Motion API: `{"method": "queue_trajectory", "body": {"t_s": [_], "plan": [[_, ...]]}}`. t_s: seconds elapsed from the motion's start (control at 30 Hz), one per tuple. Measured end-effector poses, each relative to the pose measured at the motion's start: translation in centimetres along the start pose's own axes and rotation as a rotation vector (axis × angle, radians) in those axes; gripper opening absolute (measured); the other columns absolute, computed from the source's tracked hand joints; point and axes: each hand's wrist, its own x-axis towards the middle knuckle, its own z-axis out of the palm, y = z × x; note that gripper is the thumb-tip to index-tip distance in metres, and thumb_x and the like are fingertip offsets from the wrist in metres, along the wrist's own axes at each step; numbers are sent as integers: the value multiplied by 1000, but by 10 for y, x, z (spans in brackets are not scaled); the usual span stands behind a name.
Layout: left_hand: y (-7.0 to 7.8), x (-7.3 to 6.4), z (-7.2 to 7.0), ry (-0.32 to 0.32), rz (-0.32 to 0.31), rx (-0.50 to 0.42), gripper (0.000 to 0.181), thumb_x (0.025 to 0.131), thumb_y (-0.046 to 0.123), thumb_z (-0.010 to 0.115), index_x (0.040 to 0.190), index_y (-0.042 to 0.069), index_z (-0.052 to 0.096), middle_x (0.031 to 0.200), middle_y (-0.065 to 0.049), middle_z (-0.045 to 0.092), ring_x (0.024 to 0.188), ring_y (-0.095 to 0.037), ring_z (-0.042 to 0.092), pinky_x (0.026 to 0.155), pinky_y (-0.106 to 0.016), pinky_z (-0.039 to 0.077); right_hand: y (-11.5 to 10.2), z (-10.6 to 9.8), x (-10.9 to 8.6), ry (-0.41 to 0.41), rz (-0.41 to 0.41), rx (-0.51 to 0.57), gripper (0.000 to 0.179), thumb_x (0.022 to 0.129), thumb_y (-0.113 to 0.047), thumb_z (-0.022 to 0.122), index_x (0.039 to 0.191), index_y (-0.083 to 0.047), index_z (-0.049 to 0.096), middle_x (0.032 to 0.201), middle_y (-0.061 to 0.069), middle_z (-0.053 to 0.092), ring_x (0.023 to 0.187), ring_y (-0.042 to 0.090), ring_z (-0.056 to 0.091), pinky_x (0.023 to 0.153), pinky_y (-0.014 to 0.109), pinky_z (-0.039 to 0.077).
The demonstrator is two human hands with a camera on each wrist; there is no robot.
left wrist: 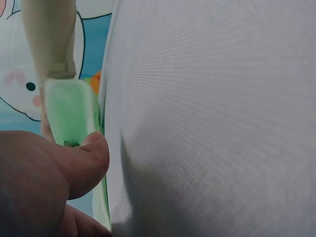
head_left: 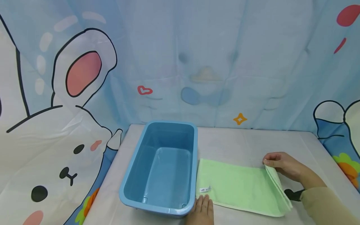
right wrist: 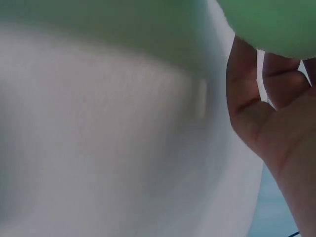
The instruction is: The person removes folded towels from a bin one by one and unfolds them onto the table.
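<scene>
A light green towel (head_left: 233, 181) with a small white tag (head_left: 205, 189) lies flat on the table, its right end lifted into a raised fold. My right hand (head_left: 284, 165) pinches the far corner of that lifted end between thumb and fingers. In the right wrist view the towel (right wrist: 276, 24) hangs over the fingers and hides their tips. At the towel's near left corner, my left hand (head_left: 202, 211) rests with its fingers straight, close beside the blue basin. The left wrist view shows this hand (left wrist: 54, 173) low along the tabletop.
A blue plastic basin (head_left: 195, 156) stands left of the towel with nothing inside it. The white-covered table (head_left: 225, 140) meets a printed cloth backdrop (head_left: 213, 62) at its far edge. A dark printed shape (head_left: 293, 194) shows on the cover near the right sleeve.
</scene>
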Motion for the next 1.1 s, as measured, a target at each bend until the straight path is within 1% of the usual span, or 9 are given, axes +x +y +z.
{"method": "queue_trajectory", "body": {"t_s": [0.07, 0.2, 0.5, 0.63, 0.67, 0.77, 0.97, 1.07, 1.1], "plan": [[0, 0, 0, -7, 2, -6, 81, 99, 72, 38, 150, 11, 51, 157, -5, 50, 146, -21, 48, 115, -39, 44, 2, -2, -1, 11, 9, 2, 26, 106, -18, 54, 109, 6, 64, 89, -8, 67, 81, 12, 64, 75, 33, 57], [-1, 0, 1, 8, 13, 4, 80, 99, 71, 38, 151, 10, 51, 157, -6, 50, 146, -22, 49, 115, -40, 45, 5, -4, -4, 13, 18, 21, 26, 106, -17, 54, 110, 6, 63, 90, -8, 67, 83, 12, 64, 77, 33, 57], [1, 1, 4, 49, 8, 35, 71, 101, 62, 45, 148, 9, 53, 154, -6, 53, 143, -21, 52, 113, -39, 47, 7, -7, -8, -38, 17, 73, 23, 106, -15, 51, 107, 3, 65, 88, -9, 68, 82, 10, 64, 79, 32, 56], [2, 1, 4, 36, -2, 35, 71, 100, 62, 45, 149, 10, 53, 155, -5, 53, 144, -21, 51, 113, -39, 46, 9, -8, -9, -52, 24, 77, 23, 106, -15, 50, 103, 1, 66, 86, -10, 67, 82, 10, 63, 78, 32, 54], [2, 1, 4, 44, -2, 40, 70, 100, 62, 45, 148, 10, 54, 154, -5, 53, 143, -21, 52, 113, -39, 47, 9, -8, -9, -52, 28, 77, 23, 106, -15, 50, 103, 2, 65, 85, -9, 66, 82, 10, 63, 78, 33, 54], [4, 1, 4, 53, -14, 55, 68, 101, 60, 46, 147, 11, 54, 154, -4, 54, 143, -20, 52, 112, -37, 47, 10, -9, -9, -28, 40, 55, 25, 106, -16, 51, 101, 3, 65, 85, -9, 65, 82, 10, 62, 78, 32, 54], [5, 0, 9, 137, -17, 96, 58, 103, 51, 48, 143, 11, 59, 149, -4, 58, 139, -20, 56, 109, -36, 50, 6, -11, -11, 53, 67, 7, 27, 104, -20, 55, 100, 4, 65, 86, -4, 69, 82, 15, 65, 77, 33, 57], [6, -1, 9, 148, -20, 97, 57, 103, 51, 47, 142, 11, 59, 149, -4, 59, 138, -19, 57, 109, -36, 50, 2, -12, -11, 93, 94, -25, 28, 103, -24, 58, 106, 3, 66, 92, -2, 71, 86, 17, 67, 79, 33, 58], [6, -1, 9, 149, -20, 98, 57, 103, 51, 47, 142, 11, 60, 149, -4, 59, 138, -19, 57, 109, -36, 50, 1, -13, -10, 104, 91, -48, 30, 103, -26, 58, 109, 3, 65, 95, -1, 72, 88, 17, 67, 80, 32, 58]]}}
